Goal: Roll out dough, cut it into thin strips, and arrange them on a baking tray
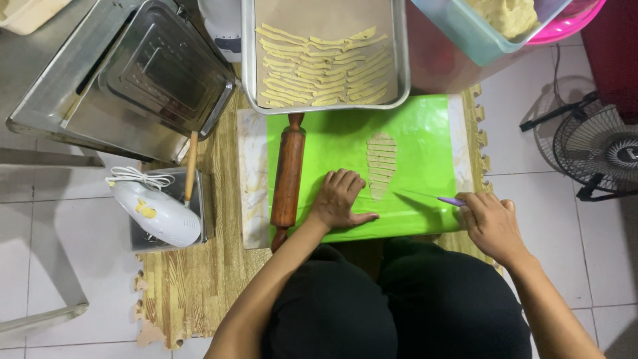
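**Dough strips cut on green mat, knife in right hand**

Right hand [490,223] is curled closed around a purple-handled knife [432,198]; only a bit of handle shows past the fingers, w/ the thin blade running left and slightly up across the green mat [425,133]. Left hand [339,199] lies flat & open, palm down, fingers spread on the mat, thumb pointing right along its near edge; it holds nothing, just presses the sheet.

Cut dough piece [382,165], an oval sliced crosswise into strips, lies on the mat just right of the left hand's fingertips, up and left of the right hand. Knife tip ends near its lower end; can't tell if it touches.

Containers: metal baking tray [247,60] lined w/ brown paper, at the far edge of the mat, holds rows of pale dough strips [322,70] across its lower half. Clear plastic tub [458,30], top right, holds a lump of pale dough [508,14], w/ a pink basin [575,23] beside it.

Wooden rolling pin [289,176] lies lengthwise along the mat's left edge, just left of the left hand. Mat sits on a marble-look board [252,179], on wood-pattern foam floor tiles [193,279]. A white hand mixer [156,213] rests on a metal box, far left.
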